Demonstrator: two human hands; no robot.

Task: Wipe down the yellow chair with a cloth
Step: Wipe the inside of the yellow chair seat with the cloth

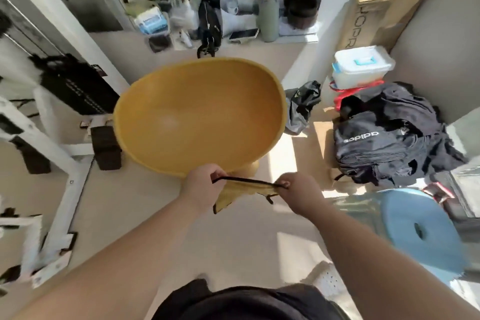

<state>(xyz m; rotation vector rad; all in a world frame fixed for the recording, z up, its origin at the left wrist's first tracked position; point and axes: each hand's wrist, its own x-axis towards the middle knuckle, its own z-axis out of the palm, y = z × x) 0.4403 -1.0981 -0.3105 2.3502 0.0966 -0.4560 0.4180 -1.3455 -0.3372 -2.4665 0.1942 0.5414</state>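
One chair (200, 117), yellow, bowl-shaped seat, stands on the floor mid-view. Black backpack (389, 145) lies right of the chair, apart from it. Blue stool (420, 236) sits right of the chair, nearer the person. White box (361, 65) with a blue handle is right of the chair, beyond the backpack. Left hand (202, 187) is at the chair's near rim, fingers curled round the cloth's dark hem; contact with the rim: cannot tell. Right hand (298, 195) is just off the chair's near edge, fingers pinching the hem's other end. Cloth (241, 189), yellow with a dark border, is stretched between both hands by the chair's near rim, the rest hanging.
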